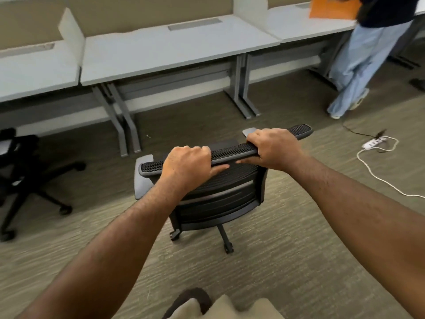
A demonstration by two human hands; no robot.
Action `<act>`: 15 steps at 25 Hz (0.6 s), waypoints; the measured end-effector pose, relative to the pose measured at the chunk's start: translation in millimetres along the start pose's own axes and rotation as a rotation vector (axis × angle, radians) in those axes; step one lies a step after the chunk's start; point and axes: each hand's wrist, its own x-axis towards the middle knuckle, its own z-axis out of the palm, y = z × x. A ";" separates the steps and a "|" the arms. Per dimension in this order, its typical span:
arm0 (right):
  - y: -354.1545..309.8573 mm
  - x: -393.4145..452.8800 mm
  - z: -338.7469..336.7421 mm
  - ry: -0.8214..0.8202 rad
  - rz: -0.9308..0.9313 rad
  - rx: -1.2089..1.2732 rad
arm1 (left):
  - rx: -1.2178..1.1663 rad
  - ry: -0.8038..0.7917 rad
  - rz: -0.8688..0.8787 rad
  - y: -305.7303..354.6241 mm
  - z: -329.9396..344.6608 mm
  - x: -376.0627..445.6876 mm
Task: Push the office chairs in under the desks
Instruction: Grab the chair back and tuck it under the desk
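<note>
There's another black chair (pixel 27 171) way off left, half under its desk; your left hand (pixel 187 168) is wrapped tight over the top edge of the mesh chair (pixel 220 192), right hand (pixel 274 148) clamped on the same edge (thumbs underneath); it sits on carpet, clear of the grey desk (pixel 161 51); power strip (pixel 373 142) lies right.

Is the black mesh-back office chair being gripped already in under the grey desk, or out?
Out. The black mesh-back office chair stands on open carpet, short of the grey desk.
</note>
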 end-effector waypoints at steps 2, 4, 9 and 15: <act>2.5 10.3 6.4 0.022 0.005 -0.029 | -0.004 0.011 -0.004 -6.4 2.7 7.4; 13.0 35.8 16.3 0.029 -0.002 -0.026 | 0.014 0.018 -0.043 -20.5 9.9 26.3; 34.1 100.7 42.2 0.025 -0.009 -0.017 | 0.040 0.014 -0.068 -64.8 32.7 77.5; 72.9 181.9 82.7 -0.014 0.080 -0.054 | 0.066 0.045 -0.033 -122.8 70.5 157.4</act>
